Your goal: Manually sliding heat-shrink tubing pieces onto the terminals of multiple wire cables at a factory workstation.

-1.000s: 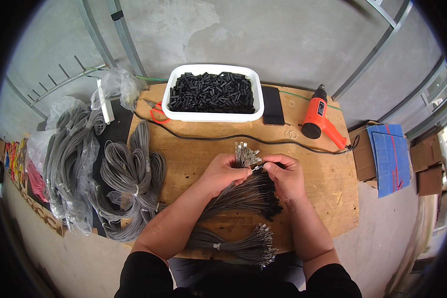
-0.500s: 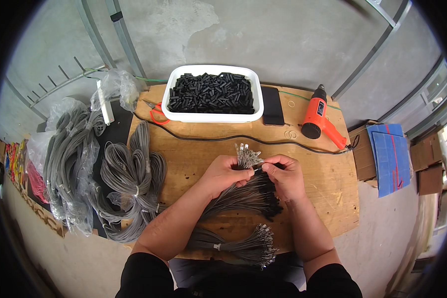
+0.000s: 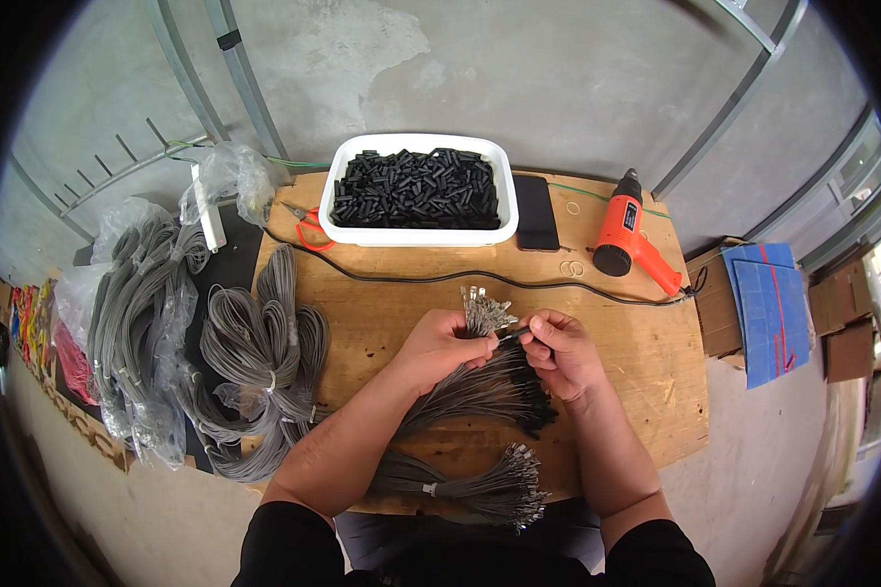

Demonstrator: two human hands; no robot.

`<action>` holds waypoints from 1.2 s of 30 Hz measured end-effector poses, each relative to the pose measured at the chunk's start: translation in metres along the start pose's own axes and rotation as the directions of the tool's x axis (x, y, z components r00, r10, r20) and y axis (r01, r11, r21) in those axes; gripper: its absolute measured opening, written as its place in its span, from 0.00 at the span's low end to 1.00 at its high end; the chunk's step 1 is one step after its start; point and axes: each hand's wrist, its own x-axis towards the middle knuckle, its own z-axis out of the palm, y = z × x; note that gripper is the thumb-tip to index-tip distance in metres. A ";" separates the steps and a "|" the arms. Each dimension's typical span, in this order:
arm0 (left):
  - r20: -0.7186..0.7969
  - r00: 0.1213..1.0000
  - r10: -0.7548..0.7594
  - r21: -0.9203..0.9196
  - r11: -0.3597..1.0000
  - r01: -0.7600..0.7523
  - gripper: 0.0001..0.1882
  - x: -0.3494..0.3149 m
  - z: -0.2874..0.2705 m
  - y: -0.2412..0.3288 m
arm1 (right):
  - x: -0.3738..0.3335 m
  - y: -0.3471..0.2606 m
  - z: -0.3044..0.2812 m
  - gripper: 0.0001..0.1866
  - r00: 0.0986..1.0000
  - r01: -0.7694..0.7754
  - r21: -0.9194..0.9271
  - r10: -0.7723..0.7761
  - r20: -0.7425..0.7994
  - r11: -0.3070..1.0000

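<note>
My left hand (image 3: 442, 344) grips a bundle of thin grey wires (image 3: 465, 389) whose metal-tipped ends (image 3: 484, 313) fan out above my fingers. My right hand (image 3: 560, 352) pinches a single wire end with a small black sleeve beside that fan, touching the bundle. The bundle's far ends, dark with black sleeves (image 3: 533, 406), lie on the wooden table (image 3: 382, 313) under my right hand. A second tied bundle of grey wires (image 3: 480, 484) rests at the table's near edge.
A white tub of small black tubes (image 3: 417, 188) stands at the back. An orange heat gun (image 3: 625, 233) lies at the back right, its black cord (image 3: 431, 277) crossing the table. A dark phone (image 3: 535, 212), red-handled cutters (image 3: 308, 225) and coils of grey cable (image 3: 255, 352) lie around.
</note>
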 end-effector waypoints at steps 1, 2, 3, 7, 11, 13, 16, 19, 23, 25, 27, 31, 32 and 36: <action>0.001 1.000 0.000 -0.002 1.000 0.000 0.08 0.000 0.001 0.000 | 0.000 0.001 0.001 0.08 1.000 0.003 -0.039 -0.003 -0.007 0.999; 0.002 1.000 0.000 -0.004 1.000 0.000 0.08 0.000 0.001 0.000 | 0.000 0.002 0.001 0.08 1.000 0.005 -0.037 -0.006 -0.008 0.999; 0.005 1.000 -0.002 -0.003 1.000 0.002 0.08 0.000 0.002 0.001 | 0.000 0.003 0.002 0.08 1.000 -0.003 -0.040 0.003 0.003 0.999; 0.001 1.000 -0.004 0.006 1.000 0.004 0.08 0.000 0.000 -0.001 | -0.003 -0.002 0.007 0.09 0.999 -0.034 -0.043 0.033 -0.006 0.999; 0.011 1.000 0.003 -0.019 1.000 -0.003 0.07 0.001 0.001 -0.001 | -0.003 -0.002 0.004 0.09 1.000 -0.027 -0.030 0.028 0.011 0.999; 0.020 1.000 -0.001 -0.023 1.000 0.002 0.07 0.000 0.001 0.000 | -0.004 -0.002 0.006 0.08 0.998 -0.044 -0.023 0.045 0.040 0.999; 0.034 0.999 -0.004 -0.031 1.000 0.005 0.07 0.001 0.001 0.000 | -0.003 -0.003 0.005 0.08 0.997 -0.048 -0.020 0.049 0.052 0.999; 0.039 0.999 -0.008 -0.023 1.000 0.009 0.06 0.001 0.001 0.000 | -0.002 -0.002 0.004 0.08 0.998 -0.051 -0.025 0.052 0.039 0.998; 0.038 0.999 -0.016 -0.022 1.000 0.017 0.06 0.000 0.004 0.004 | -0.003 -0.003 0.006 0.08 0.998 -0.055 -0.039 0.056 0.020 0.998; 0.043 0.999 -0.016 -0.023 1.000 0.017 0.06 0.000 0.004 0.004 | -0.003 -0.003 0.006 0.08 0.999 -0.047 -0.039 0.048 0.020 0.998; 0.047 0.999 -0.015 -0.024 1.000 0.016 0.06 0.001 0.002 0.001 | -0.003 -0.004 0.004 0.07 0.999 -0.032 -0.046 0.033 0.004 0.998; 0.009 0.999 0.032 0.092 0.995 -0.033 0.08 0.001 0.002 -0.003 | -0.001 -0.013 0.001 0.06 0.995 0.061 -0.022 -0.062 -0.072 0.998; -0.035 0.998 0.051 0.174 0.984 -0.044 0.09 0.001 0.003 -0.003 | -0.001 -0.013 -0.001 0.06 0.993 0.079 -0.019 -0.081 -0.082 0.997; -0.039 0.997 0.066 0.235 0.970 -0.055 0.11 0.003 0.001 -0.004 | -0.001 -0.011 -0.001 0.07 0.986 0.119 -0.081 -0.128 -0.109 0.990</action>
